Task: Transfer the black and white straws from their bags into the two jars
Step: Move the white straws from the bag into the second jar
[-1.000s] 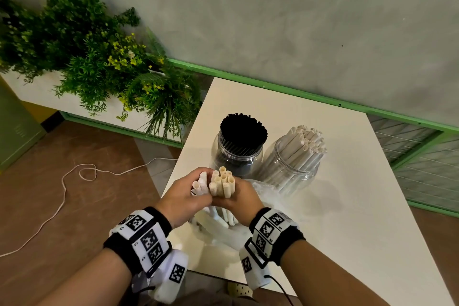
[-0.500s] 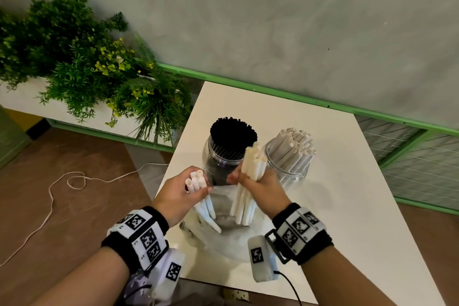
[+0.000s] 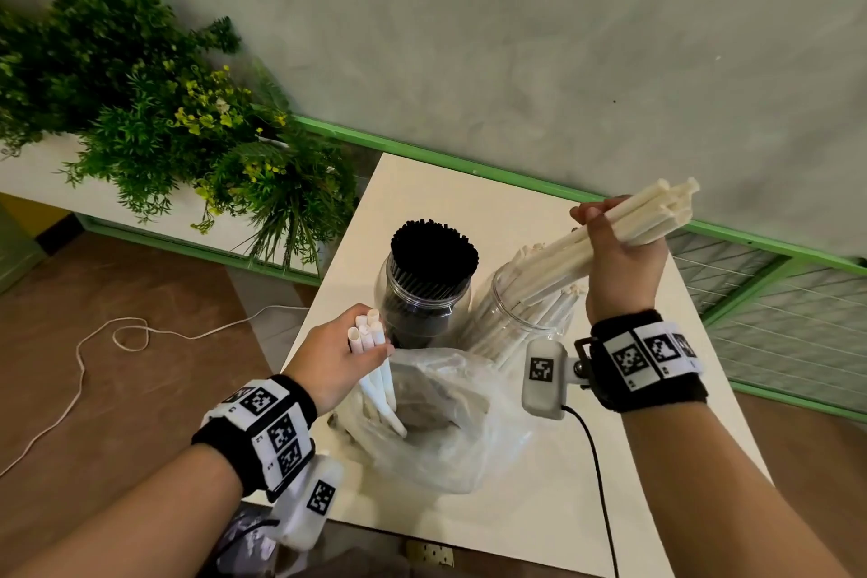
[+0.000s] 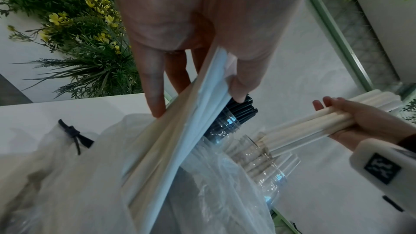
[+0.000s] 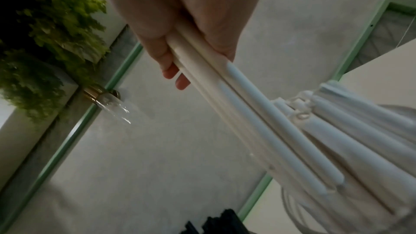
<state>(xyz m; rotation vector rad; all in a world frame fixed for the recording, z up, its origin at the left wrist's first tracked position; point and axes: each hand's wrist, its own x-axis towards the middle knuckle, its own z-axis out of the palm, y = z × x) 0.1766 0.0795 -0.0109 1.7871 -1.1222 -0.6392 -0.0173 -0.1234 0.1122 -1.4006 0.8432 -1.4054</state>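
Grey plaster wall and a green rail are seen behind a white table in the head view, with leafy plants at the left and a white cord on the brown floor. Two clear jars stand side by side on the table: the black-straw jar, packed full, and the white-straw jar, in which white straws lean. A crumpled clear plastic bag lies just in front of them. A bundle of white straws is gripped by the right hand above the white-straw jar, tilted, its lower ends at the jar mouth. A few white straws are pinched by the left hand, their lower ends inside the bag.

From the left wrist, the few straws are seen crossing the palm, clamped between thumb and curled fingers, running down into the bag. A tied black band closes another bag portion at the left. The right hand and its bundle show beyond.

From the right wrist, the bundle is wrapped by curled fingers and thumb of the right hand, and its far ends meet the straws already in the jar.
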